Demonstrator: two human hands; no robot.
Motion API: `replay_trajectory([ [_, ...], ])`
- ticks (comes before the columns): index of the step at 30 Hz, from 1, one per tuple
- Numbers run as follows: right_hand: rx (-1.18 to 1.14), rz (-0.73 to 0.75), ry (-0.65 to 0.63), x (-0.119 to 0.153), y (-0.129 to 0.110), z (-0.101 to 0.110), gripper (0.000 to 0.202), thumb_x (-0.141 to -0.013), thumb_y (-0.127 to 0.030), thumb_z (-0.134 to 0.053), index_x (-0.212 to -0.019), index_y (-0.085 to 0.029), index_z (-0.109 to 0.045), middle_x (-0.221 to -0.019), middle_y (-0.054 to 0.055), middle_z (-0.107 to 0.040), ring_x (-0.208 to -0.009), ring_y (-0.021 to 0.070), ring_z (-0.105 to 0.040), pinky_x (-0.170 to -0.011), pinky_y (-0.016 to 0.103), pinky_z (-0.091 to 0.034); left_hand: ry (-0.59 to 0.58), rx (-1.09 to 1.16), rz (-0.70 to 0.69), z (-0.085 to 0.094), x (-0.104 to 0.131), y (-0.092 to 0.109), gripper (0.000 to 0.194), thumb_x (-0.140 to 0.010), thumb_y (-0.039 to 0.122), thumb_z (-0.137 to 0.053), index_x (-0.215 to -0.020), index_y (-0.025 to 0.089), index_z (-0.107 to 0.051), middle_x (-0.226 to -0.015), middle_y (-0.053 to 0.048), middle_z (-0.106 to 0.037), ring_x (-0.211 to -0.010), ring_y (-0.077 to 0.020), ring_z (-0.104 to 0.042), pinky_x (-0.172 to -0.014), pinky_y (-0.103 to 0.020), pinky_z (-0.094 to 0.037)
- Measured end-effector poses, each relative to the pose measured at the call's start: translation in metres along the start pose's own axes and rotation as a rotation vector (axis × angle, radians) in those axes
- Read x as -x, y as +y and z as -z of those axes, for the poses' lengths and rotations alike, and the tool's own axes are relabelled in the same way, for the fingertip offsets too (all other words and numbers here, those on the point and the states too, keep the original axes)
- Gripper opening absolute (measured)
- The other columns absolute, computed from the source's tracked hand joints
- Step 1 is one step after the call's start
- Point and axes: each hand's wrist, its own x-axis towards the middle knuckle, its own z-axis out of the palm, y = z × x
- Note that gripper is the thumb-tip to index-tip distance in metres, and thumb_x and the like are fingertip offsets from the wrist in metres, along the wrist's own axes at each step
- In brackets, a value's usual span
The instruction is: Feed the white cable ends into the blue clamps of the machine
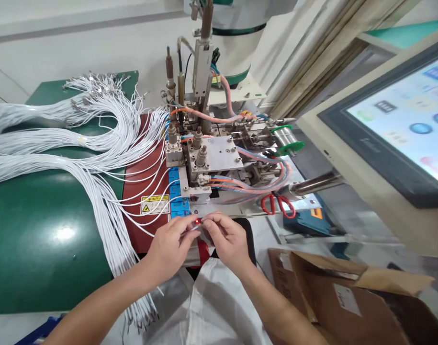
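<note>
Both hands meet in front of the machine's near edge, fingertips pinched close together. My left hand (173, 245) is closed on a white cable (154, 235), a short length of which shows between the hands. My right hand (229, 238) pinches a tiny part by the cable's end, too small to name. A small red light (197, 221) glows between the fingertips. Just beyond them is a row of blue cable holders (178, 191) with white cables leading in from the left. A warning label (154, 204) lies left of the holders.
Thick bundles of white cables (85, 167) spread over a green table (35, 225). The machine (219, 153) carries a wire spool (286, 140) with green flanges. Red-handled scissors (278, 205) lie at its right edge. A touchscreen (401, 105) and an open cardboard box (348, 297) stand at right.
</note>
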Motion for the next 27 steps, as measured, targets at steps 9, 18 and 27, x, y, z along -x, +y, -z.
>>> replay_trajectory([
  [9, -0.007, 0.037, 0.189, 0.007, 0.003, -0.016, 0.013, -0.083, -0.024, -0.049, -0.078, -0.019, -0.060, -0.075, 0.002, -0.060, -0.070, 0.0133, -0.056, -0.064, 0.026, -0.046, 0.161, 0.161, 0.060, -0.009, -0.002, -0.007, 0.016, -0.082, 0.023, -0.052, -0.088, 0.018, -0.066, -0.083, -0.005, -0.067, -0.073, -0.0142, -0.062, -0.067, -0.024, -0.051],
  [18, 0.187, 0.234, 0.209, 0.006, 0.001, -0.021, 0.007, -0.076, -0.014, -0.056, -0.071, -0.018, -0.059, -0.069, 0.002, -0.059, -0.066, 0.0139, -0.056, -0.063, 0.027, -0.046, 0.143, 0.184, 0.106, -0.010, -0.002, -0.004, 0.012, -0.080, 0.019, -0.053, -0.081, 0.018, -0.065, -0.076, -0.002, -0.065, -0.069, -0.0118, -0.058, -0.065, -0.022, -0.047],
  [27, 0.220, 0.264, 0.082, -0.001, -0.005, -0.018, 0.010, -0.079, -0.015, -0.048, -0.071, -0.018, -0.054, -0.070, 0.002, -0.056, -0.066, 0.0133, -0.053, -0.062, 0.026, -0.044, 0.079, 0.215, 0.176, -0.005, -0.001, -0.005, 0.013, -0.081, 0.021, -0.049, -0.079, 0.017, -0.061, -0.073, -0.001, -0.062, -0.067, -0.0121, -0.057, -0.064, -0.022, -0.044],
])
